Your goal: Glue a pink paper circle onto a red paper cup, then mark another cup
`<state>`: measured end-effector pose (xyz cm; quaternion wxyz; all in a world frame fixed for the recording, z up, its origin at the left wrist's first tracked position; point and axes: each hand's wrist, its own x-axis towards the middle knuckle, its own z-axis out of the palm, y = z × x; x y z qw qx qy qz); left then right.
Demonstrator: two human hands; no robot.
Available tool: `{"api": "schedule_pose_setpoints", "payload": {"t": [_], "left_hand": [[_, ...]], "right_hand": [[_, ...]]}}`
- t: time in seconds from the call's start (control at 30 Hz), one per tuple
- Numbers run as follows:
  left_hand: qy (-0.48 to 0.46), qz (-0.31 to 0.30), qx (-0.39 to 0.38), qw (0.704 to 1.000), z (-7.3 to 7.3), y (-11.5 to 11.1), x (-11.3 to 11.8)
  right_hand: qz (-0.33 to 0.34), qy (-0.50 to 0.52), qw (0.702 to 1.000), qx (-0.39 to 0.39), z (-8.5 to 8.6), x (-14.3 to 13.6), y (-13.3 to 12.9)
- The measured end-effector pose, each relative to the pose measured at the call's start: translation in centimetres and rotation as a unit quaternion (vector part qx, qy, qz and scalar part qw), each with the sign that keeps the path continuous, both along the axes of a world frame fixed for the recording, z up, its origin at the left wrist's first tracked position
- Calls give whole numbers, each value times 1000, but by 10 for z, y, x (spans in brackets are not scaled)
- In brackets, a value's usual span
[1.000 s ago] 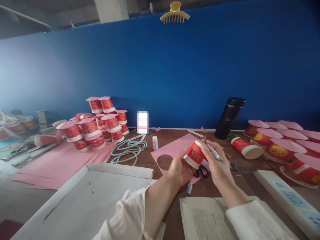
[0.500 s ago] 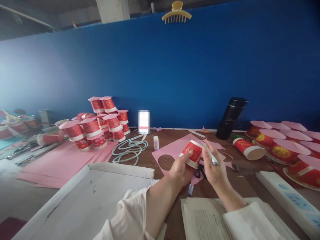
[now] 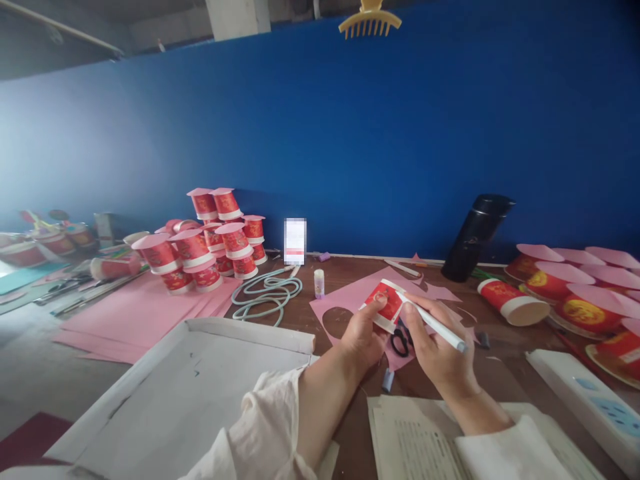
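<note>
In my left hand (image 3: 361,333) is a red and white paper cup (image 3: 386,305), tilted on its side with my thumb across its printed wall. My right hand (image 3: 445,347) is closed around a white marker pen (image 3: 440,323); its tip end meets the cup's right side, and whether it touches is hidden by my fingers. Beneath the cup lies a pink paper sheet (image 3: 345,297) with a round hole cut in it. Black-handled scissors (image 3: 400,341) rest partly under my hands. A small grey-blue cap (image 3: 387,380) lies just below them.
Stacked red cups with pink discs (image 3: 190,247) stand left on pink sheets (image 3: 145,320). A glue stick (image 3: 319,284) and pale cable (image 3: 270,293) lie mid-table. At right are a black flask (image 3: 475,237), a tipped cup (image 3: 513,303), more disc-topped cups (image 3: 580,300) and a power strip (image 3: 595,393).
My right hand has turned, so the marker now lies lower and shows more of its length. The cup stays in my left hand, slightly turned. The whole view has shifted a little.
</note>
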<state>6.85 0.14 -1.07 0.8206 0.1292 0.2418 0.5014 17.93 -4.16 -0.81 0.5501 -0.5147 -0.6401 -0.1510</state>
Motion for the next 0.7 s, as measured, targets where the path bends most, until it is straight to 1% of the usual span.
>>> {"api": "schedule_pose_setpoints", "payload": {"t": [0.23,0.43,0.57,0.7], "left_hand": [[4,-12,27,1000,2,-2,0],[6,-20,46,999,-2,0,1],[3,-20,48,999,-3,0,2],[0,-26,56,998,-2,-2,2]], "right_hand": [[-16,-3,1000,-8,1,1,1],[-21,-13,1000,12,0,2,2],[-26,-2,1000,-1,-2,2,2],[-34,7,999,-15,-1,2,2]]}}
